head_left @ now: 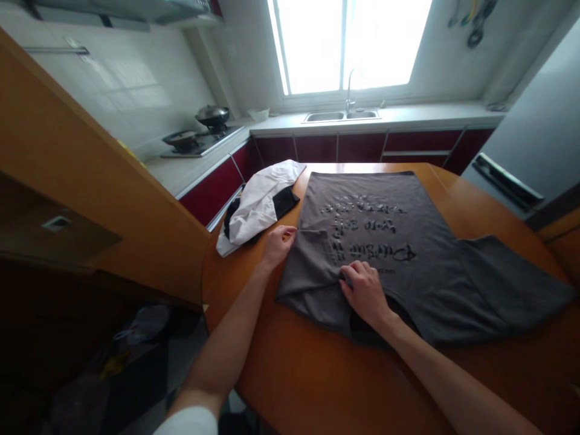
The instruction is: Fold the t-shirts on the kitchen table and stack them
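Note:
A dark grey T-shirt (435, 260) with black lettering lies spread on the wooden table, its neckline towards me. One sleeve is folded inward over the left part of the shirt, and the other stretches out to the right. My left hand (278, 246) is closed at the shirt's left edge, with the fingertips pinching the fabric there. Near the neckline, my right hand (366, 291) rests on the shirt, its fingers closed on the end of the folded sleeve. The palm side of the right hand is hidden.
White and black clothing (265, 202) lies heaped at the table's (290, 368) left. Beyond are a counter with a sink (342, 116), a stove with a wok (212, 115) and a fridge (539, 115). A wooden door or panel (113, 193) stands at left.

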The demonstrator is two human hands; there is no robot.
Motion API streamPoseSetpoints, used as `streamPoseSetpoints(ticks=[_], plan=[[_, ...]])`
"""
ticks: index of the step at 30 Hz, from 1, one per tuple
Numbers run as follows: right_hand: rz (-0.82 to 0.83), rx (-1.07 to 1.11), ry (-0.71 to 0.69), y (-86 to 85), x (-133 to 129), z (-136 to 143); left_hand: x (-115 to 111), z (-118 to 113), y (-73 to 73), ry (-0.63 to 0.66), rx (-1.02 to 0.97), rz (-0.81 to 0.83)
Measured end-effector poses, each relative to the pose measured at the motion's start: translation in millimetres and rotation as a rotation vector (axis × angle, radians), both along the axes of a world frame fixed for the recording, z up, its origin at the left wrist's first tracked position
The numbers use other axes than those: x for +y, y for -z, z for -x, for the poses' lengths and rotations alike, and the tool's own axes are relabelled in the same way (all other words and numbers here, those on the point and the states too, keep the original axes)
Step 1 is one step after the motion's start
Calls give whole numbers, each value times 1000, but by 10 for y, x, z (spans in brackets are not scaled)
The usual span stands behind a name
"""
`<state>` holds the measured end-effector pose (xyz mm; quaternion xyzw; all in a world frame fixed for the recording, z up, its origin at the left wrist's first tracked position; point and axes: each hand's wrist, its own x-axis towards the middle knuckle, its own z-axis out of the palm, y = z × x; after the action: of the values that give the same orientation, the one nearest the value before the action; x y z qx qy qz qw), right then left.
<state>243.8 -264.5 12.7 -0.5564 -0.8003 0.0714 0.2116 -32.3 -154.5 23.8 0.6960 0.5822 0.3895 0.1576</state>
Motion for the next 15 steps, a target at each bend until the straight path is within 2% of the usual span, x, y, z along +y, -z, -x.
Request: streamPoseSetpoints(ticks=[3, 7, 12, 15], plan=[[27, -11, -46, 23, -2, 5, -4, -4, -11, -32, -6, 26], [-17, 41, -82, 61, 21, -13, 4, -5, -6, -30, 1, 45], [-133, 268, -3, 112, 44, -19, 17, -21, 52, 14, -9, 29], [-155, 411, -40, 157, 83, -9, 4, -45, 56, 61, 5, -5]])
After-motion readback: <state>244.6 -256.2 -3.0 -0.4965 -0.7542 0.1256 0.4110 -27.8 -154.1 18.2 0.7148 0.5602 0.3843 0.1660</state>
